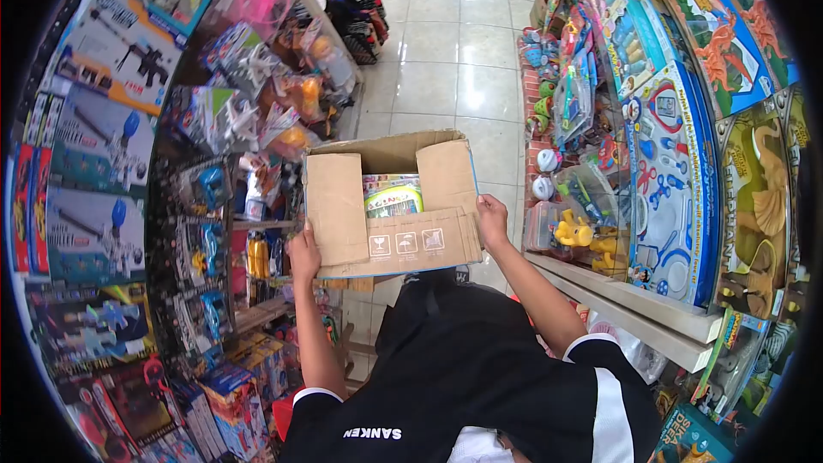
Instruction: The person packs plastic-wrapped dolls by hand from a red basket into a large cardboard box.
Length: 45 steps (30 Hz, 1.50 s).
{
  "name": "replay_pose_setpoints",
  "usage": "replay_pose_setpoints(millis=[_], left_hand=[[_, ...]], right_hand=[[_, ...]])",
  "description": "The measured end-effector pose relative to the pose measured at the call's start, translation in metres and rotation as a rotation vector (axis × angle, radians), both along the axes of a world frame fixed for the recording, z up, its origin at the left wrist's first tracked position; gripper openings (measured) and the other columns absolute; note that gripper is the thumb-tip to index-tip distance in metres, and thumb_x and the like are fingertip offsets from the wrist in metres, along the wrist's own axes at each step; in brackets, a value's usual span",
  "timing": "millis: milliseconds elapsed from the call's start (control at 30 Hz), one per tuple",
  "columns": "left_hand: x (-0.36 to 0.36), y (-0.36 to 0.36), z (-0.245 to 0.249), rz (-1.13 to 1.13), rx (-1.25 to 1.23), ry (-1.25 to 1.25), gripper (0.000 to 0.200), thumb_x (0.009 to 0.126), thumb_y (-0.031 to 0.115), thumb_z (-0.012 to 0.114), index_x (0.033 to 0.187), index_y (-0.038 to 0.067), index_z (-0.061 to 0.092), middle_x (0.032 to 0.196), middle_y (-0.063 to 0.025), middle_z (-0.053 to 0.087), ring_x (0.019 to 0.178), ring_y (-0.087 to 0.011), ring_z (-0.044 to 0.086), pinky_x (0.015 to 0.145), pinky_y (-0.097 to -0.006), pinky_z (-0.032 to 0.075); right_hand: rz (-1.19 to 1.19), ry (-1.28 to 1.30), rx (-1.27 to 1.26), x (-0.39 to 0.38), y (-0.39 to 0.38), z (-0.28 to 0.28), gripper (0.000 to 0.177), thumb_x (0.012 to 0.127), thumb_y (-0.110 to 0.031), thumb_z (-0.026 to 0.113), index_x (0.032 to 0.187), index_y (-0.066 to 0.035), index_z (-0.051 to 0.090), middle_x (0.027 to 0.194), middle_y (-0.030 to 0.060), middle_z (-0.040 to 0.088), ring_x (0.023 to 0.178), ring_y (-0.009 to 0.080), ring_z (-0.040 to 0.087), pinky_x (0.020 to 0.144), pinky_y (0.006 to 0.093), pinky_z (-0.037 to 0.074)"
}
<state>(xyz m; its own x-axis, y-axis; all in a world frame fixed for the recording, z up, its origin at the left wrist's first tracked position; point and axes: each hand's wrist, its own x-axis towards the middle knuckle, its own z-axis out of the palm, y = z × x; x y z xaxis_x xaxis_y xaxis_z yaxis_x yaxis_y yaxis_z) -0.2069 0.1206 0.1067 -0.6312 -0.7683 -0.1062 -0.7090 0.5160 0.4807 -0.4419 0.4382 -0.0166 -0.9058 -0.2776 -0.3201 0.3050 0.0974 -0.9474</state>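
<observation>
A brown cardboard box (334, 206) with its top flaps partly folded in is held in front of my body. Through the gap between the flaps, packaged goods (394, 197) with a green and white label show inside. My left hand (303, 252) grips the box's left side near the front corner. On the opposite side, my right hand (492, 221) is closed on the right edge. Both sets of fingers are partly hidden behind the cardboard. Printed handling symbols mark the flap nearest me.
Shelves of boxed toys (111, 146) line the left side, with bagged toys (249, 69) hanging beside them. On the right stand more boxed toys (669, 180) and a yellow plastic toy (573, 228) on a shelf. A tiled aisle floor (433, 60) runs ahead.
</observation>
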Motion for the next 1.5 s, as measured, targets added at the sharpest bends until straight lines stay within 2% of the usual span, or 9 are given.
replay_pose_setpoints(millis=[233,433,533,633,767,900,1100,1400,1500], left_hand=[[-0.138,-0.039,-0.015,-0.110,-0.001,0.143,0.051,0.099,0.034,0.036,0.083,-0.009,0.059,0.076,-0.0329,0.056,0.078,-0.0500,0.055,0.062,-0.0507,0.040],[-0.283,-0.076,-0.060,-0.119,0.091,0.221,0.049,0.098,0.033,0.038,0.088,-0.008,0.060,0.082,-0.0317,0.058,0.082,-0.0488,0.056,0.068,-0.0498,0.042],[-0.363,-0.091,-0.070,-0.171,0.217,0.155,0.048,0.098,0.035,0.037,0.095,-0.007,0.061,0.088,-0.0312,0.060,0.090,-0.0459,0.058,0.075,-0.0476,0.044],[-0.430,-0.102,-0.082,-0.208,0.251,0.071,0.048,0.099,0.035,0.037,0.105,-0.006,0.060,0.094,-0.0305,0.061,0.097,-0.0449,0.058,0.080,-0.0455,0.046],[-0.513,-0.123,-0.119,-0.220,0.403,0.159,0.046,0.099,0.033,0.037,0.103,-0.006,0.061,0.093,-0.0305,0.061,0.094,-0.0458,0.058,0.078,-0.0456,0.045],[-0.594,-0.142,-0.147,-0.217,0.397,0.065,0.048,0.098,0.035,0.038,0.101,-0.006,0.062,0.092,-0.0300,0.062,0.093,-0.0457,0.058,0.079,-0.0461,0.045],[-0.693,-0.166,-0.222,-0.092,0.369,-0.097,0.050,0.096,0.039,0.039,0.103,-0.003,0.063,0.095,-0.0281,0.063,0.095,-0.0442,0.059,0.082,-0.0476,0.045],[-0.825,-0.204,-0.382,0.101,0.359,-0.210,0.047,0.096,0.040,0.039,0.112,0.003,0.063,0.107,-0.0238,0.062,0.103,-0.0405,0.057,0.087,-0.0460,0.043],[-0.853,-0.222,-0.444,0.073,0.398,-0.212,0.047,0.096,0.041,0.040,0.111,0.003,0.063,0.105,-0.0234,0.063,0.102,-0.0405,0.057,0.087,-0.0459,0.044]], right_hand=[[-0.130,-0.009,-0.115,-0.106,-0.001,0.033,0.018,0.094,-0.013,0.052,0.090,0.000,0.063,0.080,-0.0024,0.059,0.075,0.0053,0.049,0.071,0.0223,0.039],[-0.236,0.097,0.092,-0.217,-0.017,0.005,0.018,0.094,-0.014,0.054,0.092,0.001,0.063,0.082,-0.0014,0.061,0.077,0.0058,0.052,0.072,0.0227,0.041],[-0.340,0.298,0.334,-0.273,-0.031,-0.018,0.021,0.091,-0.016,0.055,0.089,0.004,0.062,0.078,0.0114,0.063,0.075,0.0176,0.059,0.072,0.0317,0.046],[-0.366,0.206,0.354,-0.325,-0.035,-0.023,0.021,0.091,-0.016,0.056,0.091,0.004,0.063,0.081,0.0134,0.065,0.075,0.0204,0.062,0.073,0.0322,0.047],[-0.423,0.140,0.299,-0.387,-0.046,-0.034,0.019,0.094,-0.015,0.052,0.089,0.001,0.061,0.075,0.0029,0.059,0.070,0.0107,0.054,0.068,0.0266,0.043],[-0.386,0.114,0.375,-0.458,-0.059,-0.042,0.018,0.093,-0.016,0.054,0.090,0.000,0.062,0.077,0.0044,0.062,0.072,0.0116,0.056,0.068,0.0273,0.044],[-0.295,0.102,0.634,-0.570,-0.087,-0.123,0.014,0.091,-0.014,0.055,0.093,-0.001,0.062,0.080,0.0073,0.064,0.074,0.0150,0.058,0.069,0.0292,0.045],[-0.363,-0.060,0.525,-0.702,-0.161,-0.260,0.011,0.090,-0.010,0.055,0.089,0.000,0.059,0.077,0.0072,0.061,0.072,0.0141,0.057,0.068,0.0296,0.046],[-0.367,-0.115,0.567,-0.731,-0.172,-0.355,0.008,0.089,-0.007,0.054,0.089,-0.001,0.059,0.075,0.0074,0.063,0.069,0.0122,0.057,0.065,0.0289,0.046]])
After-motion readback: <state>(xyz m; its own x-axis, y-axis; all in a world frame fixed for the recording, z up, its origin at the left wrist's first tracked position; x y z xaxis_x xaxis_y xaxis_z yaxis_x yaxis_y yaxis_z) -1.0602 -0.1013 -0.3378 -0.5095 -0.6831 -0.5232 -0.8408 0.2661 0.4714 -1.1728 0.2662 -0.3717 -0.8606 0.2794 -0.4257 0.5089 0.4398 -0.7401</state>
